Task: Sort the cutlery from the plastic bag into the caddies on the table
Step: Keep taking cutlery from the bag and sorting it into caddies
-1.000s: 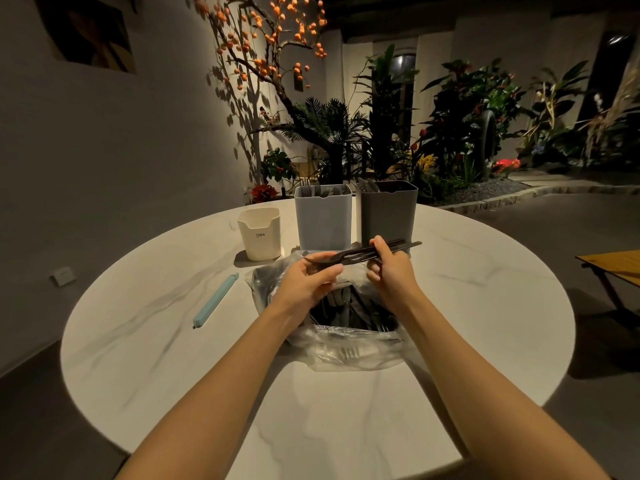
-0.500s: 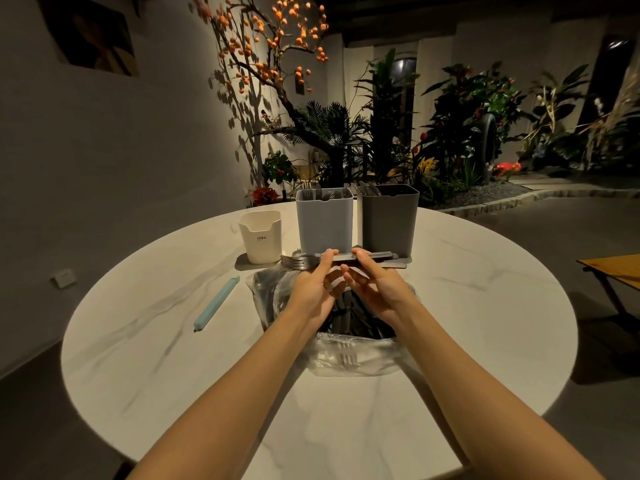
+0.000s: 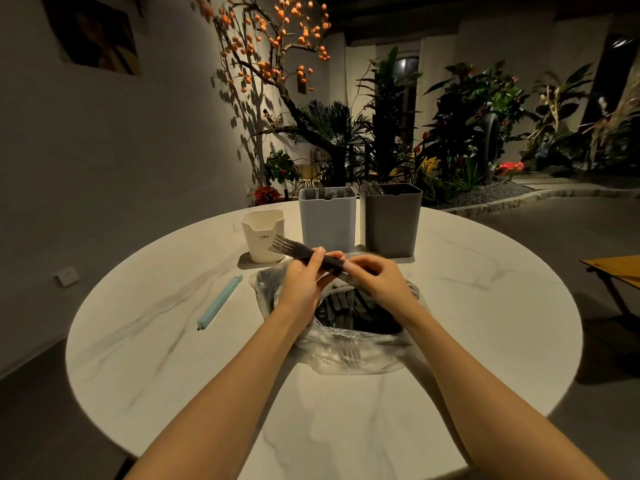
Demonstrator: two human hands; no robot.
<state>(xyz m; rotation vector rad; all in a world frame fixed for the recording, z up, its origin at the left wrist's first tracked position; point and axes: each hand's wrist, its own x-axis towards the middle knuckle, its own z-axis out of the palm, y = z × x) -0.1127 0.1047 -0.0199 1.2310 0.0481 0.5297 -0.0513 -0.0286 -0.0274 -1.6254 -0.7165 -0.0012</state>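
Left hand (image 3: 304, 282) grips a bundle of forks (image 3: 301, 252) above the bag (image 3: 346, 355); right hand (image 3: 375, 278) pinches their handles. Two grey caddies (image 3: 327, 220) already hold cutlery. Much cutlery remains in the bag, so sorting looks partway done.

hands (image 3: 341, 277): motion-blurred where they meet | plastic bag (image 3: 349, 351): cutlery inside indistinct, partly hidden by wrists
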